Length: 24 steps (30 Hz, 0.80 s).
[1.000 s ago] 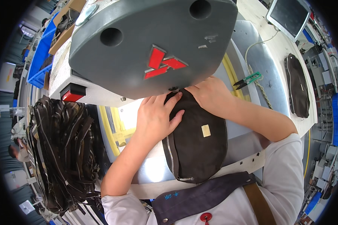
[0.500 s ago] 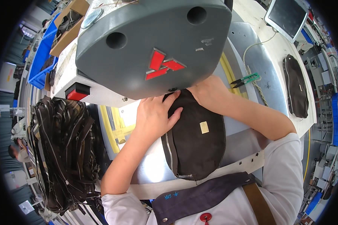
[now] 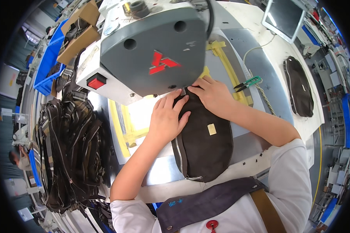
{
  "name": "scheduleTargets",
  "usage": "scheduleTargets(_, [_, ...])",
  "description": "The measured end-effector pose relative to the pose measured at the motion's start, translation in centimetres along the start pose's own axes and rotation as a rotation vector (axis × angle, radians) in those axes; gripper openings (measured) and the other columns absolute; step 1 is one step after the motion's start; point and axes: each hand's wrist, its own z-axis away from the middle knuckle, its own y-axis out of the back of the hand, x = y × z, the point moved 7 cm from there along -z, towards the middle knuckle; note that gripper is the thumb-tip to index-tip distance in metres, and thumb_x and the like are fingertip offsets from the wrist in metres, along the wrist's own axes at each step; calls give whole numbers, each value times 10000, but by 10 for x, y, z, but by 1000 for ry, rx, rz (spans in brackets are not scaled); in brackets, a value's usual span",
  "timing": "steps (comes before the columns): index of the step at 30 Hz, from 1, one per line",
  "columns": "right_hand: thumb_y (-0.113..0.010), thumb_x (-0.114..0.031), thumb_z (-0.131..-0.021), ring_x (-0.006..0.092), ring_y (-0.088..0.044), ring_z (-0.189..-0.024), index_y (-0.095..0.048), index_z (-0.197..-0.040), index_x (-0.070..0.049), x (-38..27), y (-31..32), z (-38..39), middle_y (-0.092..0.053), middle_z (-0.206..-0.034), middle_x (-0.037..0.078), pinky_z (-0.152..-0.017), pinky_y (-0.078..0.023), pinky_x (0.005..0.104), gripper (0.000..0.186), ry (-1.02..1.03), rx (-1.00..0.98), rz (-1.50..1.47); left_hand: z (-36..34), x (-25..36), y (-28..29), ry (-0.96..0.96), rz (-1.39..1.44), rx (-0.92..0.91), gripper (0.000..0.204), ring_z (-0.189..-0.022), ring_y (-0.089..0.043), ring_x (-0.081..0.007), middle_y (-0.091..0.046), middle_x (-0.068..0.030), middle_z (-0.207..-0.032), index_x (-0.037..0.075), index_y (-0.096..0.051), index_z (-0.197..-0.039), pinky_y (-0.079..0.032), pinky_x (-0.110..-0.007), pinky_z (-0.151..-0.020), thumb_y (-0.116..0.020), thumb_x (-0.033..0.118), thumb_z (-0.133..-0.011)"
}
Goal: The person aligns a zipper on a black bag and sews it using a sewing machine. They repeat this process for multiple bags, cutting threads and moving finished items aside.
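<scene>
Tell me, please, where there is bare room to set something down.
Bare metal plate shows between the cord and the pouch at far right, and between the left forearm and the dark middle pouch. It is crowded below the machine head, where the left hand and right hand meet the middle pouch, and at the zippered heap on the left.

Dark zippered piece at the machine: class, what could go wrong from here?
The left hand and right hand rest close to the grey machine head, so could get pinched. The dark zippered piece might pucker if they press unevenly. The green-handled snips, near the right hand, might get knocked.
</scene>
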Motion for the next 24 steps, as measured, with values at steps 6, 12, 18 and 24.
scheduleTargets(6, [-609, 16, -738, 271, -592, -909, -676, -920, -98, -19, 11, 42, -615, -922, 65, -787, -499, 371, 226, 14, 16, -505, 26, 1, -4, 365, 481, -2, 287, -935, -616, -287, -627, -141, -1048, 16, -617, -1089, -488, -357, -828, -681, 129, -833])
scheduleTargets(12, [-625, 4, -727, 260, -599, -945, -672, -995, -110, -71, 35, 73, -639, -1046, 56, -808, -504, 376, 295, 173, -98, -652, 65, 15, 1, 590, 788, -528, 231, -869, -601, -124, -670, -91, -928, -24, -625, -1078, -484, -265, -797, -638, 83, -873])
scheduleTargets(18, [-569, -48, -802, 283, -576, -1095, -654, -1094, -48, 36, 82, 76, -642, -1117, 78, -919, -474, 371, 304, -144, 2, 107, 75, 1, 8, 649, 936, -452, 259, -900, -562, -85, -651, -10, -980, -14, -625, -1088, -462, -241, -847, -688, 81, -855])
scheduleTargets(24, [-560, -45, -819, 280, -594, -939, -636, -1033, -25, 87, 90, 108, -615, -938, 81, -782, -489, 385, 228, -258, -71, 213, 70, 2, -2, 600, 1026, -505, 258, -897, -565, -75, -648, 0, -974, -11, -622, -1096, -463, -231, -852, -682, 70, -859])
